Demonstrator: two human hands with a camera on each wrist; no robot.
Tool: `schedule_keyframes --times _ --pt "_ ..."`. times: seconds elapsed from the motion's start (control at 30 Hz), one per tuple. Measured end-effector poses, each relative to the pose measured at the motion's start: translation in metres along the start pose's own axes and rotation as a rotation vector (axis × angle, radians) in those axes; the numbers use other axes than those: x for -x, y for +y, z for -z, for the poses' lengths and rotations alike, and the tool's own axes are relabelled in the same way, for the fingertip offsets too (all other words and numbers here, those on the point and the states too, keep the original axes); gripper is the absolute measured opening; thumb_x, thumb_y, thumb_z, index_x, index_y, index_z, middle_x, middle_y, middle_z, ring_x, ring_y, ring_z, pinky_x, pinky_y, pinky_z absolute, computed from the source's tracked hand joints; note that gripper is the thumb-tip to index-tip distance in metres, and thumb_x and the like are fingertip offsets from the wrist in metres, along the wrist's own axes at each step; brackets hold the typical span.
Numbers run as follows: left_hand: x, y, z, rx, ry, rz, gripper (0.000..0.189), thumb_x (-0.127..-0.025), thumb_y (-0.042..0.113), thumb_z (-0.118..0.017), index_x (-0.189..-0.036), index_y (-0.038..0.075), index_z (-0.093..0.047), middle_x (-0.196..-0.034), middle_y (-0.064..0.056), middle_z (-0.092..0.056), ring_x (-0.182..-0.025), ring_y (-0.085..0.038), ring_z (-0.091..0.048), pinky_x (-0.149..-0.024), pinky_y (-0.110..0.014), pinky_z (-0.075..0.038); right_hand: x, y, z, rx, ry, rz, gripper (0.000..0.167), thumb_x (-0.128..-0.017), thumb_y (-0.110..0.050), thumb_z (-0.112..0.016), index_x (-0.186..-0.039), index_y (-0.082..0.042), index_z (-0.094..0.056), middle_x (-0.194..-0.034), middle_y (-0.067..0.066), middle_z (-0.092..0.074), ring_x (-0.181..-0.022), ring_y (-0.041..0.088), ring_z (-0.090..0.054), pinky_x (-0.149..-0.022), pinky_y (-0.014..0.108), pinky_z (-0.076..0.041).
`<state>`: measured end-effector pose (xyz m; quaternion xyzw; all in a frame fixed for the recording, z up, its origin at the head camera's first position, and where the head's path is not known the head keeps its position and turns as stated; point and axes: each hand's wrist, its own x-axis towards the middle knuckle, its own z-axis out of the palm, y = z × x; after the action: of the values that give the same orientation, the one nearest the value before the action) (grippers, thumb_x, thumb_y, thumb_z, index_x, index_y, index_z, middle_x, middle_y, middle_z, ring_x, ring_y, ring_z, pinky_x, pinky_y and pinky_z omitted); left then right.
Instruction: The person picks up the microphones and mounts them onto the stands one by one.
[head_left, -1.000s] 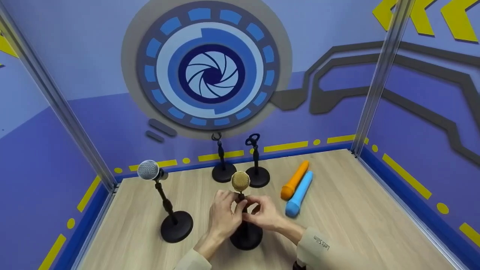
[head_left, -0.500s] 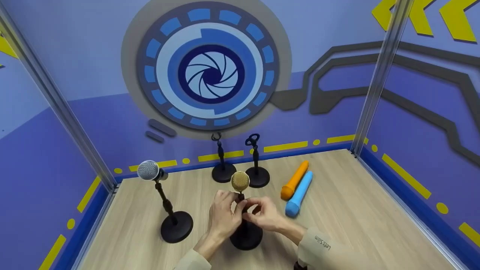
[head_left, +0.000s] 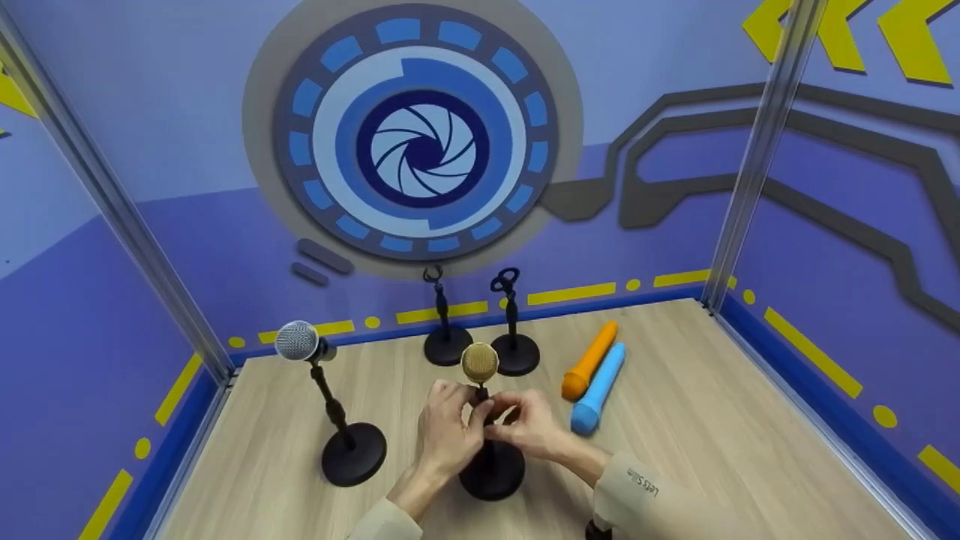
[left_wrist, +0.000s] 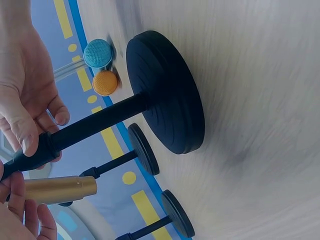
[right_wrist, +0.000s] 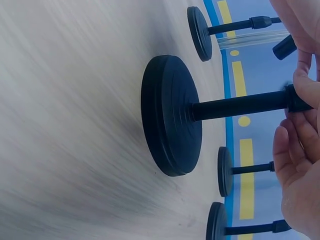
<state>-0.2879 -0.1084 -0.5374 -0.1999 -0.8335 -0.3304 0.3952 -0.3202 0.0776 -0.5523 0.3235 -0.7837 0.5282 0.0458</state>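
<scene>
Gold microphone up on a black stand, base flat on the table at near centre, directly between both hands. Looks about half done: silver microphone already up on a side stand off to the left; gold one likewise up, apparently at the fixing or adjusting stage. Left over, by the look of it: orange microphone and blue microphone, loose side by side at right, plus rear-left stand and rear-right stand, both with nothing mounted on top. Pose: both hands in from the near side, angled inward, facing each other round the upper stem, just below the gold head. Left hand: grip pinching the stem, thumb foremost. Right hand: grip pinching round the thick collar, thumb against fingers. Cannot tell collar tightness; mostly hidden behind fingers.
</scene>
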Motion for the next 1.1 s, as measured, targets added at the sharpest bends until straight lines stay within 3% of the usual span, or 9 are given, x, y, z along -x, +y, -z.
schedule_keyframes --times 0.4,0.57,0.83,1.1 --pt "0.0 0.0 0.001 -0.004 0.002 0.001 0.019 -0.095 0.024 -0.088 -0.087 0.016 -0.073 -0.083 0.006 -0.073 -0.087 -0.014 -0.061 -0.07 -0.033 -0.053 0.0 0.0 0.005 -0.03 -0.076 0.058 0.022 -0.092 -0.006 -0.082 -0.114 -0.008 -0.085 -0.107 0.014 -0.086 -0.097 0.016 -0.077 -0.076 0.025 -0.061" --pt "0.0 0.001 0.002 -0.008 -0.012 0.019 0.017 -0.094 0.024 -0.088 -0.088 0.016 -0.074 -0.083 0.007 -0.073 -0.087 -0.013 -0.06 -0.07 -0.033 -0.053 -0.002 0.002 0.01 0.0 -0.124 0.041 0.018 -0.095 -0.006 -0.081 -0.112 -0.007 -0.085 -0.105 0.015 -0.086 -0.096 0.009 -0.077 -0.078 0.026 -0.061" --pt "-0.001 0.001 0.002 -0.024 -0.015 0.01 0.02 -0.095 0.025 -0.087 -0.087 0.016 -0.072 -0.082 0.006 -0.071 -0.085 -0.013 -0.058 -0.069 -0.031 -0.051 -0.011 0.003 0.016 -0.018 -0.194 -0.003 0.019 -0.093 -0.005 -0.086 -0.111 -0.002 -0.085 -0.098 0.021 -0.085 -0.082 0.013 -0.076 -0.075 0.018 -0.06" --pt "-0.001 0.001 0.002 -0.023 -0.001 -0.002 0.021 -0.096 0.027 -0.087 -0.086 0.016 -0.072 -0.081 0.006 -0.071 -0.084 -0.013 -0.057 -0.068 -0.03 -0.049 -0.016 0.007 0.017 -0.063 -0.217 -0.022 0.021 -0.092 -0.003 -0.088 -0.112 0.002 -0.084 -0.101 0.025 -0.085 -0.081 0.01 -0.074 -0.075 0.017 -0.06"
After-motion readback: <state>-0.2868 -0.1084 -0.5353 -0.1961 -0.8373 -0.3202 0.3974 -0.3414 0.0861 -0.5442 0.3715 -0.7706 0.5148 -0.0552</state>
